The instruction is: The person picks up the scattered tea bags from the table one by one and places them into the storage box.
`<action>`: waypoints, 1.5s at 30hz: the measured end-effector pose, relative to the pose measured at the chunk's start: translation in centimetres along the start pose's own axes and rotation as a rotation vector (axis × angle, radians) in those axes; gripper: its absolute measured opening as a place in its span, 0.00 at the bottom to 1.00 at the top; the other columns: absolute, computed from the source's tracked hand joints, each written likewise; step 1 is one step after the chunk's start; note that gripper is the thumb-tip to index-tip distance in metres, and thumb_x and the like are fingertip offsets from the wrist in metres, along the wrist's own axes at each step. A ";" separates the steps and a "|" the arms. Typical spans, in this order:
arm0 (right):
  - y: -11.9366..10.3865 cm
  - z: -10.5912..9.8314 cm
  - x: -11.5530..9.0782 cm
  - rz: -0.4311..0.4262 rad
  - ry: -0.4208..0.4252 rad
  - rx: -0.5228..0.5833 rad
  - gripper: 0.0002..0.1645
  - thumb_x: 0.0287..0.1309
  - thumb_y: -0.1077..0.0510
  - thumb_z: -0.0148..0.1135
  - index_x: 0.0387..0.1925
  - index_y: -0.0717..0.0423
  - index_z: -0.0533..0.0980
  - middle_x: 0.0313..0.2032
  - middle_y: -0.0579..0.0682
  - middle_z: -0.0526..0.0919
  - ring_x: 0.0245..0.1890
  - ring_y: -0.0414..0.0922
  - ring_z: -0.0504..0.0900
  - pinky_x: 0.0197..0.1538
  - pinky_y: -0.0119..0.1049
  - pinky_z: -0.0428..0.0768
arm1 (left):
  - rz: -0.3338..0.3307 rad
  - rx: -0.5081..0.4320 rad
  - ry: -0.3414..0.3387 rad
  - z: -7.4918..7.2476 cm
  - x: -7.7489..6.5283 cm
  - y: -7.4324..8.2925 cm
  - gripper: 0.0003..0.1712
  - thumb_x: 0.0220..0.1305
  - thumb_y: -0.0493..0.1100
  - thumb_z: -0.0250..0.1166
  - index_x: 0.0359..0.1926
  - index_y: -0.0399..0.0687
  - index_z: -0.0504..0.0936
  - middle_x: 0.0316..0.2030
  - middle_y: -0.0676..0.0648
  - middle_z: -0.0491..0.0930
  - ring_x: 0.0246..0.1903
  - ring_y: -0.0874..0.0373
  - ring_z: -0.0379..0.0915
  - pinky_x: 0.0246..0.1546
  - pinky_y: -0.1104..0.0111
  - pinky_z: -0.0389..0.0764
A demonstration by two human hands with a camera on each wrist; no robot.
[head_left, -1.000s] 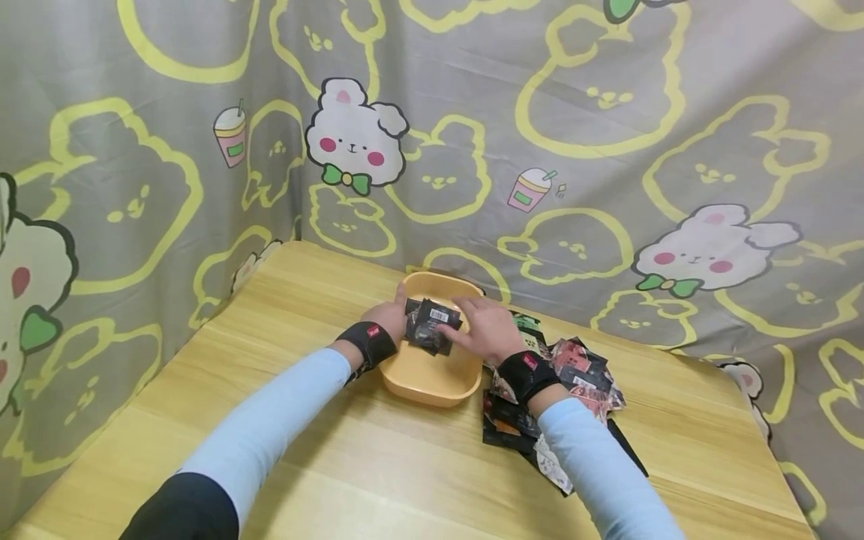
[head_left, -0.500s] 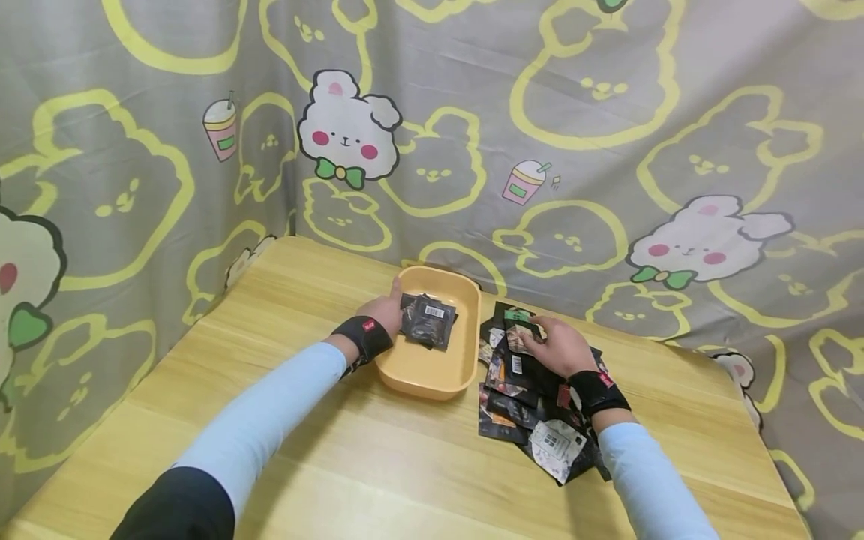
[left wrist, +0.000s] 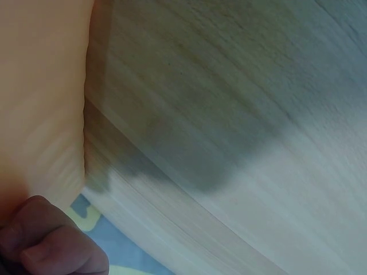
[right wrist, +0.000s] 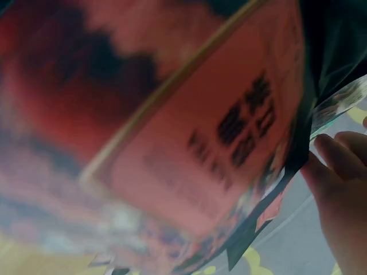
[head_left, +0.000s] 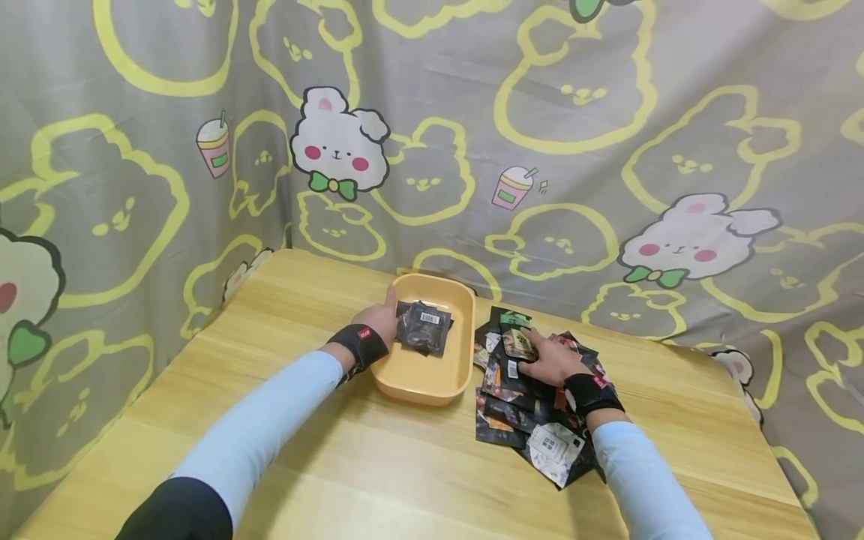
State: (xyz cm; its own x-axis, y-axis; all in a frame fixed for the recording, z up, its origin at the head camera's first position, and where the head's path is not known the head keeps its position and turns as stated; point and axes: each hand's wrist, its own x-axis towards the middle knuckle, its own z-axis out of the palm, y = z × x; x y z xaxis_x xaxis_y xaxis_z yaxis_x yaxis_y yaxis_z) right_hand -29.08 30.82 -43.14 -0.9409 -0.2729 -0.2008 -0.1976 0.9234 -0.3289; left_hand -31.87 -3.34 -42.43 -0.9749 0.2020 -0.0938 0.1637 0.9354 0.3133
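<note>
A yellow-orange plastic basin (head_left: 418, 382) stands on the table with several small dark packets (head_left: 427, 330) lying in it, a barcode label on the top one. At its left rim, my left hand (head_left: 378, 321) grips the basin; the left wrist view has curled fingers (left wrist: 63, 243) against the outer wall. To the right of the basin, a pile of flat black packets (head_left: 553, 450) spreads over the table. My right hand (head_left: 556, 361) is over the upper part of this pile, pinching a black packet with a green and beige label (head_left: 518, 341) between thumb and fingers.
A wooden table (head_left: 324, 465) carries everything. Behind it and to the left hangs a grey curtain (head_left: 432, 82) with cartoon prints. In the right wrist view a packet with a red label (right wrist: 218, 137) fills much of the picture.
My right hand has left the packets in the basin and moved right to the pile, where it now holds the green-and-beige-labelled packet. My left hand has stayed at the basin's rim.
</note>
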 end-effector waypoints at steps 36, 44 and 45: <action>-11.0 -0.6 1.6 -0.370 0.662 -0.402 0.22 0.57 0.67 0.55 0.55 0.63 0.74 0.43 0.58 0.84 0.40 0.53 0.83 0.39 0.44 0.81 | 0.010 0.006 0.005 -0.1 -0.1 -0.1 0.45 0.64 0.38 0.53 0.72 0.36 0.36 0.29 0.41 0.82 0.23 0.53 0.77 0.23 0.66 0.74; -14.8 0.2 3.1 -0.401 0.597 -0.403 0.32 0.57 0.46 0.61 0.60 0.57 0.70 0.47 0.55 0.82 0.43 0.53 0.81 0.42 0.46 0.79 | 0.022 0.003 0.019 -0.1 -0.2 -0.1 0.43 0.67 0.40 0.51 0.72 0.35 0.35 0.25 0.43 0.81 0.20 0.54 0.75 0.19 0.67 0.72; -15.1 0.1 3.1 -0.389 0.568 -0.397 0.36 0.56 0.40 0.61 0.61 0.56 0.69 0.49 0.55 0.81 0.45 0.54 0.81 0.45 0.48 0.78 | 0.021 0.000 0.013 -0.2 -0.2 0.0 0.43 0.67 0.40 0.51 0.72 0.35 0.34 0.25 0.43 0.81 0.20 0.54 0.75 0.19 0.66 0.72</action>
State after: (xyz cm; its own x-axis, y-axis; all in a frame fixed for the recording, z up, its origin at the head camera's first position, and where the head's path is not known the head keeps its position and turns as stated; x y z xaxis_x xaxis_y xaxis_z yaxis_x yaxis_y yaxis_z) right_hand -28.97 16.01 -38.89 -0.7592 -0.5155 0.3973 -0.5240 0.8462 0.0965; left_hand -31.70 -3.45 -42.23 -0.9730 0.2182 -0.0748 0.1846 0.9311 0.3147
